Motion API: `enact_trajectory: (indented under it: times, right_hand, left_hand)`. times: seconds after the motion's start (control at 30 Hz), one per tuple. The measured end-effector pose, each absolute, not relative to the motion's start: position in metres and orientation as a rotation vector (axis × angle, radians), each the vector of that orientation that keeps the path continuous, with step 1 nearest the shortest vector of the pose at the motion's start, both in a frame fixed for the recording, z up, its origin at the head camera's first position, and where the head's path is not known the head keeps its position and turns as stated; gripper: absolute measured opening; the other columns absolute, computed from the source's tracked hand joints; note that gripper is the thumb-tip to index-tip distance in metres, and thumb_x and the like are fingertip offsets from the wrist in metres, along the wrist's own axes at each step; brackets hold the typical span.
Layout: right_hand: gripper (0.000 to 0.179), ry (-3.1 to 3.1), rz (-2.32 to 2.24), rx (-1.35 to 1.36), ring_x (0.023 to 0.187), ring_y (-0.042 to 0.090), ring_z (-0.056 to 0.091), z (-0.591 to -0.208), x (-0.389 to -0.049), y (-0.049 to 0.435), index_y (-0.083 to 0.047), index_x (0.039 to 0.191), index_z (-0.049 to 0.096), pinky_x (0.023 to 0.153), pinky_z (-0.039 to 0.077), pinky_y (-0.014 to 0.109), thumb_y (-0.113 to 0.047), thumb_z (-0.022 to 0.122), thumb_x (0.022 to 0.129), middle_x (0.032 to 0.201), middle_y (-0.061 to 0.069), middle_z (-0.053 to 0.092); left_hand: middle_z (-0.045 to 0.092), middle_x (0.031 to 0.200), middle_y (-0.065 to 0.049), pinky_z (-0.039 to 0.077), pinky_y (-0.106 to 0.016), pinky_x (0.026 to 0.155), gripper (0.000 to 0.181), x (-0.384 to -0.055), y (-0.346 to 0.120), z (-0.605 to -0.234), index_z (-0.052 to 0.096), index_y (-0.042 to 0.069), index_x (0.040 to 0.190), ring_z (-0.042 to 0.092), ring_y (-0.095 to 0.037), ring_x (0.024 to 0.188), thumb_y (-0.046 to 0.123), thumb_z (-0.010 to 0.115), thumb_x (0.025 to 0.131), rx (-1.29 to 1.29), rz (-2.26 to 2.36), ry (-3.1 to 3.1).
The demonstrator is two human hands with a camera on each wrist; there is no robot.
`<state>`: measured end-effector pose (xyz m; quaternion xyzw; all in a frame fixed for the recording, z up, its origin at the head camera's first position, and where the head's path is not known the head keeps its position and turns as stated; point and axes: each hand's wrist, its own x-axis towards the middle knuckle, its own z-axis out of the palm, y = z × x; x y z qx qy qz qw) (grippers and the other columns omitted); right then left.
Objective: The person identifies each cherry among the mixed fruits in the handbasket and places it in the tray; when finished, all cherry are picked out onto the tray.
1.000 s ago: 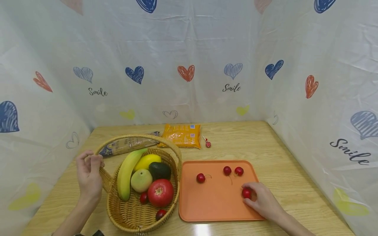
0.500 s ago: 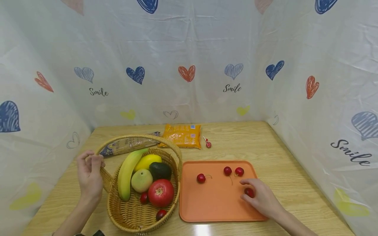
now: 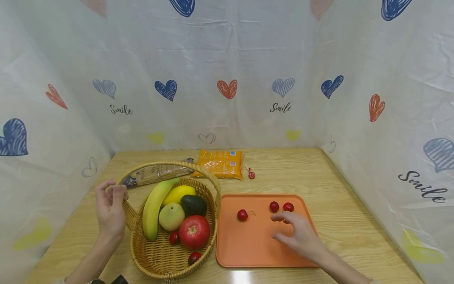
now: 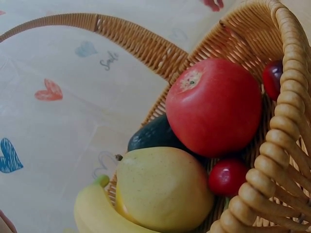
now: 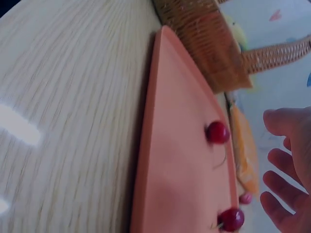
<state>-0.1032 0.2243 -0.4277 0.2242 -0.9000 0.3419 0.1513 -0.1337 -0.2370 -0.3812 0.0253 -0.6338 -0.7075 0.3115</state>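
Note:
My left hand (image 3: 110,211) holds the left side of the handle of a wicker basket (image 3: 156,256). In it lie a banana (image 3: 152,215), a yellow fruit (image 3: 178,195), a dark green avocado (image 3: 194,204), a pale green-yellow fruit (image 3: 172,216), a large red round fruit (image 3: 194,232) and two small dark red fruits. Over the right part of an orange tray (image 3: 244,248) is my right hand (image 3: 301,236), thumb and fingers apart, pinching nothing. Cherries lie on the tray: one (image 3: 242,215) left of the hand, two (image 3: 274,206) beyond its fingertips. The hand hides part of the tray.
Behind the basket, a long printed packet (image 3: 159,173) lies next to an orange bag (image 3: 219,164). A small red lollipop (image 3: 251,174) sits right of the bag. White patterned sheets (image 3: 248,51) hang around the wooden table (image 3: 333,197).
My right hand has let go of a cherry on the tray's right side and moved left and slightly up. That cherry is now out of sight. My left hand stays on the handle.

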Motion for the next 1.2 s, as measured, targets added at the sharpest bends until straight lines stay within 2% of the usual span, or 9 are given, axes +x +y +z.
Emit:
enact_trajectory:
  times: [0.1,0.23,0.33,0.43,0.73,0.9,1.2]
  right_hand:
    - [0.039,-2.619,1.038,0.676,0.099,0.025,0.074,-0.419,-0.102,0.211,-0.007,0.116,0.079,0.087,0.064,0.035,-0.010,0.098,0.082,0.112,0.003,0.083]
    - [0.037,-2.600,1.130,0.765,0.101,0.028,0.075,-0.411,-0.104,0.195,-0.006,0.119,0.078,0.090,0.065,0.035,-0.010,0.095,0.086,0.113,0.007,0.083]
    - [0.035,-2.552,1.187,0.831,0.101,0.024,0.075,-0.408,-0.105,0.183,-0.004,0.119,0.077,0.089,0.065,0.033,-0.007,0.093,0.087,0.113,0.011,0.082]
    - [0.035,-2.508,1.206,0.867,0.100,0.019,0.074,-0.405,-0.106,0.172,-0.005,0.118,0.077,0.087,0.064,0.031,-0.005,0.093,0.087,0.111,0.010,0.082]
    - [0.033,-2.374,1.327,1.027,0.094,0.016,0.075,-0.396,-0.110,0.135,-0.003,0.114,0.076,0.081,0.066,0.027,0.003,0.090,0.085,0.104,0.009,0.080]
    - [0.031,-2.349,1.346,1.108,0.091,0.021,0.076,-0.388,-0.109,0.114,0.000,0.115,0.075,0.082,0.066,0.025,0.004,0.087,0.087,0.103,0.010,0.079]
    - [0.031,-2.353,1.430,1.331,0.096,0.027,0.077,-0.372,-0.110,0.067,0.005,0.121,0.071,0.087,0.066,0.026,0.003,0.084,0.092,0.111,0.019,0.078]
  left_hand:
    - [0.064,0.094,0.012,0.047,-0.010,0.083,0.004,-0.134,-0.237,-0.380,0.053,0.022,0.122,0.057,-0.004,0.088,0.022,0.054,0.118,0.081,-1.868,-1.680]
    - [0.064,0.094,0.013,0.047,-0.010,0.084,0.005,-0.135,-0.237,-0.380,0.053,0.024,0.122,0.058,-0.003,0.088,0.021,0.053,0.118,0.093,-1.870,-1.687]
    - [0.064,0.095,0.013,0.048,-0.010,0.084,0.004,-0.135,-0.236,-0.379,0.053,0.023,0.121,0.058,-0.003,0.088,0.021,0.053,0.118,0.091,-1.869,-1.685]
    - [0.065,0.095,0.013,0.048,-0.010,0.084,0.004,-0.135,-0.235,-0.379,0.053,0.023,0.121,0.058,-0.003,0.088,0.021,0.053,0.118,0.084,-1.862,-1.684]
    - [0.064,0.095,0.013,0.047,-0.010,0.085,0.005,-0.135,-0.236,-0.380,0.053,0.024,0.121,0.057,-0.003,0.089,0.020,0.052,0.118,0.081,-1.859,-1.695]
    - [0.064,0.095,0.013,0.047,-0.010,0.085,0.006,-0.133,-0.238,-0.382,0.052,0.024,0.122,0.057,-0.003,0.089,0.020,0.052,0.118,0.085,-1.856,-1.700]
    - [0.064,0.094,0.013,0.047,-0.010,0.085,0.005,-0.133,-0.237,-0.382,0.053,0.022,0.123,0.057,-0.003,0.088,0.022,0.053,0.118,0.071,-1.858,-1.691]
